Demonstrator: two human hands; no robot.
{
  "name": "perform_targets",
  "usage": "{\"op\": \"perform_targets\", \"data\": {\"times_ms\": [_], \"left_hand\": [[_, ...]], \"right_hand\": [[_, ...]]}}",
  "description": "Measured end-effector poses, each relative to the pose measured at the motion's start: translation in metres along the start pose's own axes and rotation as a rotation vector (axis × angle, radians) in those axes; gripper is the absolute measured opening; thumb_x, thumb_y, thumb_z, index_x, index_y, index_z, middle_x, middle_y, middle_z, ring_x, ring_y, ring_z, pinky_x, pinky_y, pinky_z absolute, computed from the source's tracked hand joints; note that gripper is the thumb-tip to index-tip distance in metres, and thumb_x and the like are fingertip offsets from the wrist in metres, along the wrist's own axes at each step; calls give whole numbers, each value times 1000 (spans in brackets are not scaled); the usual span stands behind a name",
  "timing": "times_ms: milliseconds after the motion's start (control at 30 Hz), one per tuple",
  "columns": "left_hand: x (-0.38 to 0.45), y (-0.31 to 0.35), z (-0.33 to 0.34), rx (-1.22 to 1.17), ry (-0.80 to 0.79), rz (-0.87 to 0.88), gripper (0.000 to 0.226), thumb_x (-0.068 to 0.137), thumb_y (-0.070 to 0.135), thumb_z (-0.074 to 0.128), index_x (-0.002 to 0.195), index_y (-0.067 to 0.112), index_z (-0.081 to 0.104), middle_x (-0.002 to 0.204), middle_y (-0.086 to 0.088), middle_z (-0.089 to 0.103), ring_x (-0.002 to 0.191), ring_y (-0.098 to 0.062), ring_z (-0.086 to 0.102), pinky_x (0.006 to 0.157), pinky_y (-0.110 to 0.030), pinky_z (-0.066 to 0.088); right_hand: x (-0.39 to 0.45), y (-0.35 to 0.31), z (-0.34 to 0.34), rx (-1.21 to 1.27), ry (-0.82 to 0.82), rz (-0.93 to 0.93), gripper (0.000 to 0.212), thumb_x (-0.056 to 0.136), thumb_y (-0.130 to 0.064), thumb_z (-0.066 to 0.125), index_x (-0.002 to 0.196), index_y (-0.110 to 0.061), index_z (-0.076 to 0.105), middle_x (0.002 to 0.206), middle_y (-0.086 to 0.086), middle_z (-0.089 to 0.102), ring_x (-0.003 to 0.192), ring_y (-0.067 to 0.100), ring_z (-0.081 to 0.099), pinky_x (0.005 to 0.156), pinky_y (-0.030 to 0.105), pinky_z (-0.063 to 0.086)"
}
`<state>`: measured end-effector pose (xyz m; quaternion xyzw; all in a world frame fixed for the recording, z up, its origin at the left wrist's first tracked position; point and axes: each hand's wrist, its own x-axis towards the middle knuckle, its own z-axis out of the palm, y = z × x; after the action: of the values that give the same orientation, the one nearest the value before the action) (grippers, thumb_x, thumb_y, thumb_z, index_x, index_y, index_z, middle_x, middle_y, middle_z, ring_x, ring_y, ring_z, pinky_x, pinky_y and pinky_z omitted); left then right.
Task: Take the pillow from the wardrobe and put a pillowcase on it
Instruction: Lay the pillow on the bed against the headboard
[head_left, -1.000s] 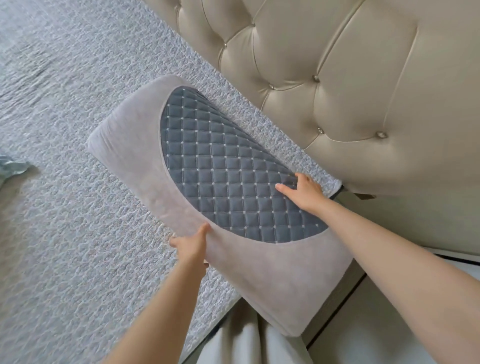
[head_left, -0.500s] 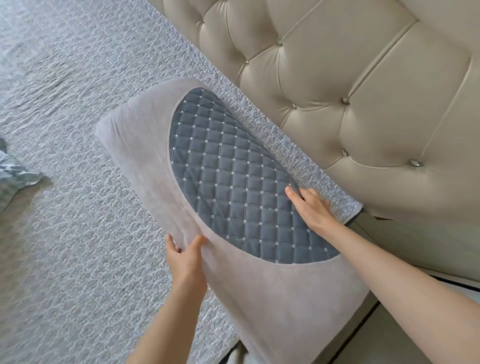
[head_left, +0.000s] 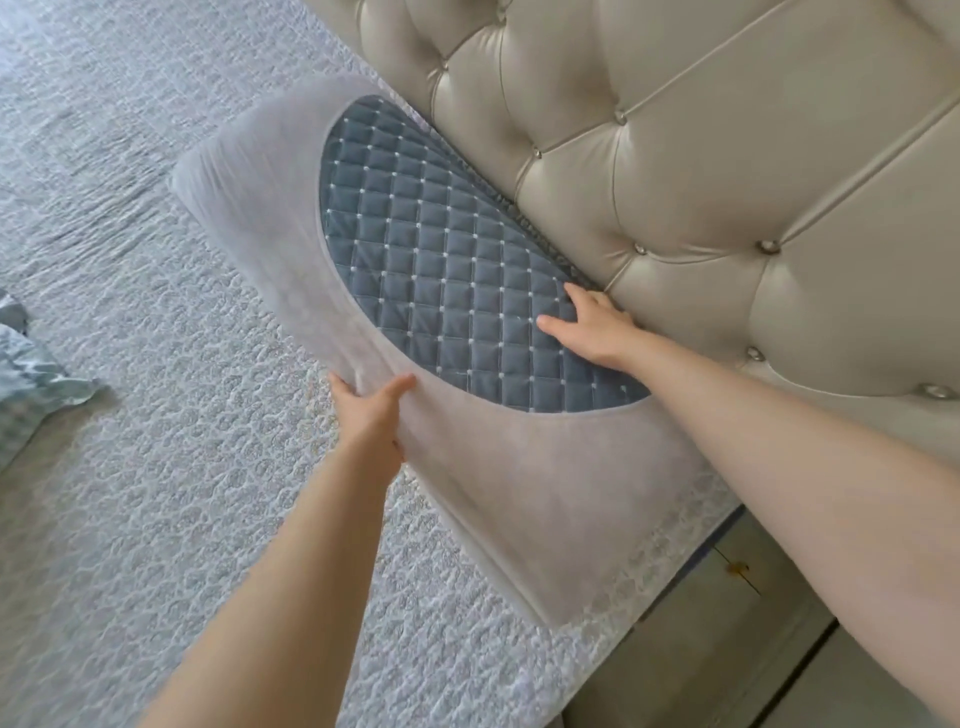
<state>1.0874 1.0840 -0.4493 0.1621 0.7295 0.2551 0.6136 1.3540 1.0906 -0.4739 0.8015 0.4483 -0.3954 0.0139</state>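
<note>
The pillow is long and light grey, with a dark blue quilted oval panel on top. It lies on the bed, its far long edge against the padded headboard. My left hand grips the pillow's near grey edge, thumb on top and fingers underneath. My right hand presses flat on the blue panel close to the headboard, fingers spread. A crumpled pale blue-green cloth lies at the left edge of the view; I cannot tell whether it is the pillowcase.
The bed is covered by a grey-white textured bedspread. A beige tufted headboard with metal studs fills the upper right. At the lower right the bed's edge drops to a beige bedside surface and the floor.
The pillow has moved away from me and up the bed until its far edge meets the headboard. Both hands have travelled with it, keeping the same holds.
</note>
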Motion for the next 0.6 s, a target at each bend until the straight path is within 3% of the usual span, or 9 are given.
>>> {"op": "perform_targets", "data": {"times_ms": [100,200,433,600], "left_hand": [[2,-7,2,20,-4,-15,112,79,24,79,149,48,-6,160,-5,20,134,-43,37,97,-69,40],[4,-15,2,3,-8,-11,112,79,28,79,146,53,-7,159,-4,23,131,-42,40,93,-69,42],[3,-24,16,-1,-41,-40,112,79,19,79,148,49,-4,158,-5,24,132,-41,40,98,-65,42],[11,-21,15,37,-53,-31,109,80,17,77,148,47,-2,153,-11,32,128,-41,43,98,-64,42]], "right_hand": [[-5,11,13,-1,27,23,91,71,-85,33,148,-45,5,161,-6,10,141,43,20,112,59,21],[-8,19,13,21,38,44,94,63,-93,28,144,-53,4,160,0,15,141,39,25,110,61,23],[-15,40,2,2,78,-8,87,77,-78,34,151,-38,8,156,9,25,138,34,33,112,50,28],[-21,36,14,-138,92,32,85,83,-75,32,150,-38,-3,159,5,12,139,40,23,110,60,24]]}}
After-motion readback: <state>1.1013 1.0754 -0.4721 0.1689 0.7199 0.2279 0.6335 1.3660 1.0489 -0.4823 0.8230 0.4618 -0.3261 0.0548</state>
